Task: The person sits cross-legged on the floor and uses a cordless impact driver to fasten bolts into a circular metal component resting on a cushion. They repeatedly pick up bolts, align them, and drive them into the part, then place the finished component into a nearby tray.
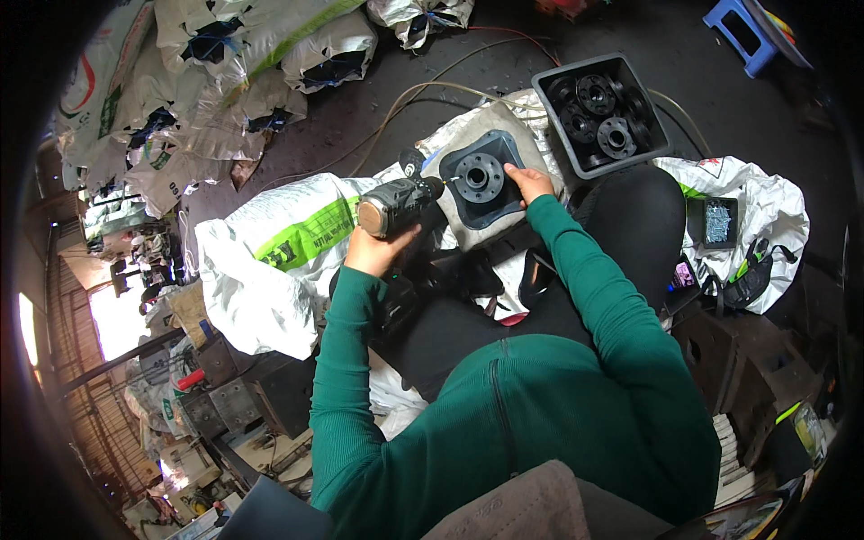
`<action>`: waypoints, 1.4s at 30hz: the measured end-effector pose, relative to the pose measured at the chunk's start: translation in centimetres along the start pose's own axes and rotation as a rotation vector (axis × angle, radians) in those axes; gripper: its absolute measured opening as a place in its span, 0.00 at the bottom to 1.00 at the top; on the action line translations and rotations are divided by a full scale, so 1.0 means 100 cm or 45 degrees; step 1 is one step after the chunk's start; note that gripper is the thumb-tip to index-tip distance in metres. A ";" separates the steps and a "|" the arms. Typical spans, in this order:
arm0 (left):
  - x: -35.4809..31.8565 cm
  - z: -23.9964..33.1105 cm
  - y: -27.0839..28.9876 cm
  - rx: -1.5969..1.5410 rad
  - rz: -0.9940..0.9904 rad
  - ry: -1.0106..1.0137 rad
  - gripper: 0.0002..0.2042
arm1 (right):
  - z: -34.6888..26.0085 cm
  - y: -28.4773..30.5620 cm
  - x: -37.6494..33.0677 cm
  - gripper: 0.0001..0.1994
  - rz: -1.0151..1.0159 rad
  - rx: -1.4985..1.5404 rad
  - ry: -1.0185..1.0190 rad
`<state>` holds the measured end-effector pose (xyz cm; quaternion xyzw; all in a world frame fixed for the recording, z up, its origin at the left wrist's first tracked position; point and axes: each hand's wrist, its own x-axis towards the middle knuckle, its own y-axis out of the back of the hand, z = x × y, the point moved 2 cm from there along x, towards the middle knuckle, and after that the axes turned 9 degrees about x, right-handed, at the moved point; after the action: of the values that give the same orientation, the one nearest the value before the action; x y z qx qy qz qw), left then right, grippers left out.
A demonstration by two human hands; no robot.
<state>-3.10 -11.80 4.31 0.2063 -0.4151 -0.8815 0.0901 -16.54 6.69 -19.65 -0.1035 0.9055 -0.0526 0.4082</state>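
Two hands busy: left hand [376, 245] wrapped tight around drill [396, 203], right hand [529, 183] pressing fingers on grey square plate [486, 180] with black round flange, atop white sack [288, 252] with green band. Grey bin [549, 99] of flanges beyond; small screw box [720, 221] rightward.

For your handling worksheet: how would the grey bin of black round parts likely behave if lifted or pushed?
The grey bin looks rigid, so it probably keeps its shape. The black round parts fill it, so it is likely heavy. They lie loose and may shift.
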 end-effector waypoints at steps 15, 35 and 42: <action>0.032 -0.013 -0.011 0.148 -0.057 -0.003 0.22 | 0.002 -0.028 0.001 0.12 -0.193 0.293 0.022; 0.056 -0.011 -0.012 0.028 -0.186 0.126 0.21 | 0.007 -0.040 -0.015 0.15 -0.181 0.405 0.060; 0.059 -0.020 -0.014 0.034 -0.156 0.134 0.21 | 0.010 -0.043 -0.012 0.14 -0.182 0.461 0.061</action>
<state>-7.53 -14.27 0.37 0.2787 -0.4080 -0.8676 0.0550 -14.39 2.80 -18.70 -0.0912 0.8810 -0.2457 0.3938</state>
